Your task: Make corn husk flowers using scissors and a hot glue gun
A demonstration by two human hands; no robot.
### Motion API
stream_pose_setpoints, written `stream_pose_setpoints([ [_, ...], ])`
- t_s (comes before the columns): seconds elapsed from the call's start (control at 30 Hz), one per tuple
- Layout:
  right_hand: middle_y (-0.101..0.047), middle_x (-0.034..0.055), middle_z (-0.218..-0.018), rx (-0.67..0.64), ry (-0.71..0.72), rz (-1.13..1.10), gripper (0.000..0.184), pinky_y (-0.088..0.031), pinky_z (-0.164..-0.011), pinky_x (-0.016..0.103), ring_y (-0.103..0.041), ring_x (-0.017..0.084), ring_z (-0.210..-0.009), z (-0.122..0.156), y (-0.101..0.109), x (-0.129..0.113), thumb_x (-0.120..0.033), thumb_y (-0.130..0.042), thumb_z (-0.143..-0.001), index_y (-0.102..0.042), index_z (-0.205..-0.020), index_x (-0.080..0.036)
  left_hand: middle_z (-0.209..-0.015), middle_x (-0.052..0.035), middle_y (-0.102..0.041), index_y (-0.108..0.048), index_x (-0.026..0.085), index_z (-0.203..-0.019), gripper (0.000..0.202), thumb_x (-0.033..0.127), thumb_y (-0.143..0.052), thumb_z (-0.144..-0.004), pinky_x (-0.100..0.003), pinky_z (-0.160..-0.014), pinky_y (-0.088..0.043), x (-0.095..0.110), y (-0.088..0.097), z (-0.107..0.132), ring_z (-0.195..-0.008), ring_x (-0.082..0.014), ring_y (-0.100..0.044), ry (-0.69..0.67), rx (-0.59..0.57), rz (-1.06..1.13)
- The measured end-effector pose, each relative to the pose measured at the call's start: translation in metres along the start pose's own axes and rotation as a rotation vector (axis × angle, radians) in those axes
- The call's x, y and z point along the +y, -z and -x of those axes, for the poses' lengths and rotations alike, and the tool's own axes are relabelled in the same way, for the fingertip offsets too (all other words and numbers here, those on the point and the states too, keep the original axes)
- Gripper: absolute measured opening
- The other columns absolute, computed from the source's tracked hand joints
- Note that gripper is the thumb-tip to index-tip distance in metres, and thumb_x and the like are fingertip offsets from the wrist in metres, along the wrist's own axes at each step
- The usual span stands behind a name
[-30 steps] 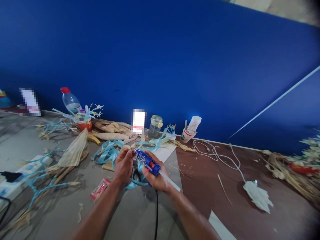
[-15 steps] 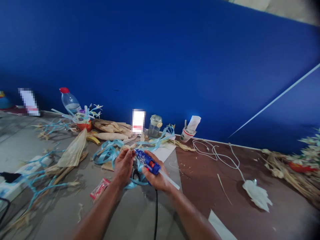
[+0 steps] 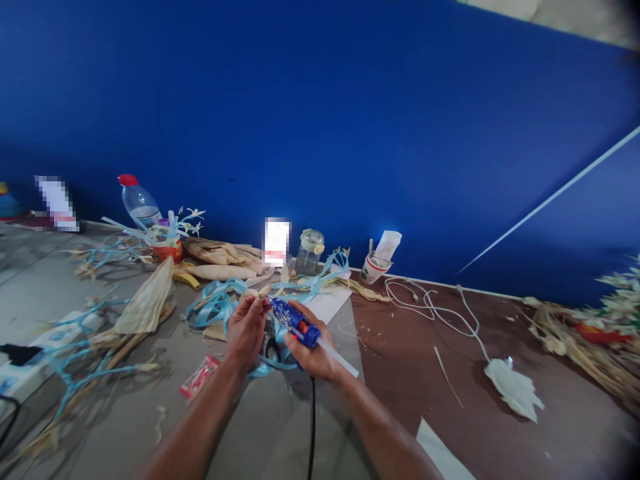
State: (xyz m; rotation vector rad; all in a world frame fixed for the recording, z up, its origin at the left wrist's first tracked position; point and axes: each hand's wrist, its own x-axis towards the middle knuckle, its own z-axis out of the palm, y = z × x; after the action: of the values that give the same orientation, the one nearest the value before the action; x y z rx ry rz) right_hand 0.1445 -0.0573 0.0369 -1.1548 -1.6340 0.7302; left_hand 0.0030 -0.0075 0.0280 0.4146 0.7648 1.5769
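Blue everywhere here

Blue glue gun with orange trigger, light blue ribbon, red bottle cap, deep blue wall.

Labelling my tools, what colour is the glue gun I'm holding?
The glue gun is blue with an orange-red trigger; head view shows it.

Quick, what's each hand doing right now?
Left hand: closed, pinching a small pale husk piece.
Right hand: closed around the blue plastic glue gun.

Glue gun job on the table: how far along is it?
Done, it seems: blue-wrapped stems lie at the left. In hand: the right hand holds the glue gun with its nozzle at a small husk piece pinched in the left hand. Left: loose blue strips and dry husks lie unused.
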Motion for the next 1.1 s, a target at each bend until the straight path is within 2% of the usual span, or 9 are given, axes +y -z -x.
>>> stream_pose_setpoints([
  [0.2,-0.062,0.0117,-0.121,-0.032,-0.029,-0.017,0.054,-0.049,-0.094,0.041,-0.060,0.024,-0.108,0.000,0.001,-0.003,-0.028,-0.061,-0.075,-0.051,-0.128,-0.018,-0.064,0.0034,-0.065,-0.063,0.017,-0.068,0.039,0.028,-0.090,-0.043,-0.018,-0.062,-0.049,0.001,-0.002,0.001,-0.062,-0.0079,-0.061,0.000,0.003,0.014],
  [0.33,-0.062,0.0115,-0.122,-0.046,0.025,-0.023,0.055,-0.048,-0.095,0.041,-0.060,0.024,-0.108,0.001,0.001,-0.001,-0.026,-0.063,-0.074,-0.051,-0.127,-0.019,-0.063,0.0040,-0.065,-0.063,0.018,-0.071,0.038,0.027,-0.090,-0.045,-0.017,-0.060,-0.047,-0.001,0.000,0.000,-0.059,-0.0073,-0.060,0.015,0.018,0.023],
  [0.4,-0.061,0.0114,-0.123,-0.036,0.046,-0.036,0.056,-0.048,-0.094,0.041,-0.060,0.024,-0.107,0.001,0.003,0.001,-0.027,-0.064,-0.075,-0.050,-0.129,-0.020,-0.063,0.0039,-0.066,-0.063,0.018,-0.071,0.037,0.027,-0.089,-0.046,-0.019,-0.063,-0.049,-0.003,0.001,-0.001,-0.061,-0.0079,-0.061,0.006,0.009,0.033],
  [0.53,-0.063,0.0101,-0.114,-0.042,0.089,-0.023,0.071,-0.051,-0.088,0.040,-0.062,0.023,-0.099,0.001,0.011,0.000,-0.035,-0.063,-0.079,-0.033,-0.142,-0.022,-0.062,0.0038,-0.065,-0.063,0.019,-0.068,0.033,0.027,-0.088,-0.049,-0.024,-0.071,-0.051,-0.006,0.005,-0.006,-0.065,-0.0099,-0.062,-0.044,-0.053,0.037],
  [0.63,-0.064,0.0113,-0.107,-0.070,0.126,0.158,0.082,-0.050,-0.090,0.043,-0.061,0.025,-0.101,0.000,0.018,-0.007,-0.039,-0.059,-0.082,-0.017,-0.148,-0.017,-0.063,0.0035,-0.065,-0.064,0.019,-0.069,0.030,0.027,-0.087,-0.052,-0.024,-0.071,-0.050,-0.008,0.007,-0.008,-0.066,-0.0096,-0.062,-0.045,-0.078,0.014],
  [0.73,-0.065,0.0146,-0.107,-0.092,0.170,0.448,0.089,-0.041,-0.099,0.050,-0.059,0.028,-0.105,0.003,0.024,-0.012,-0.036,-0.057,-0.082,-0.005,-0.150,-0.009,-0.064,0.0038,-0.065,-0.064,0.019,-0.069,0.029,0.028,-0.086,-0.053,-0.023,-0.072,-0.050,-0.009,0.008,-0.009,-0.066,-0.0091,-0.062,-0.039,-0.083,0.004],
  [0.87,-0.069,0.0158,-0.101,-0.143,0.203,0.727,0.098,-0.029,-0.105,0.054,-0.062,0.029,-0.097,0.017,0.029,-0.009,-0.032,-0.058,-0.079,0.004,-0.147,-0.001,-0.064,0.0039,-0.066,-0.065,0.019,-0.071,0.030,0.029,-0.086,-0.053,-0.021,-0.070,-0.050,-0.009,0.009,-0.008,-0.065,-0.0081,-0.062,-0.036,-0.075,0.003],
  [1.0,-0.069,0.0188,-0.102,-0.204,0.067,0.887,0.097,-0.027,-0.104,0.054,-0.063,0.031,-0.093,0.038,0.032,0.002,-0.026,-0.057,-0.076,0.004,-0.147,0.003,-0.068,0.0029,-0.067,-0.065,0.020,-0.075,0.027,0.029,-0.084,-0.058,-0.021,-0.070,-0.050,-0.009,0.010,-0.006,-0.065,-0.0082,-0.062,-0.029,-0.126,0.000],
  [1.1,-0.065,0.0227,-0.111,-0.239,-0.080,0.958,0.097,-0.028,-0.103,0.052,-0.060,0.033,-0.100,0.050,0.031,0.008,-0.023,-0.058,-0.072,-0.002,-0.147,0.002,-0.070,0.0025,-0.066,-0.065,0.020,-0.076,0.025,0.028,-0.083,-0.060,-0.023,-0.071,-0.051,-0.010,0.010,-0.007,-0.067,-0.0090,-0.063,-0.052,-0.151,-0.001],
])
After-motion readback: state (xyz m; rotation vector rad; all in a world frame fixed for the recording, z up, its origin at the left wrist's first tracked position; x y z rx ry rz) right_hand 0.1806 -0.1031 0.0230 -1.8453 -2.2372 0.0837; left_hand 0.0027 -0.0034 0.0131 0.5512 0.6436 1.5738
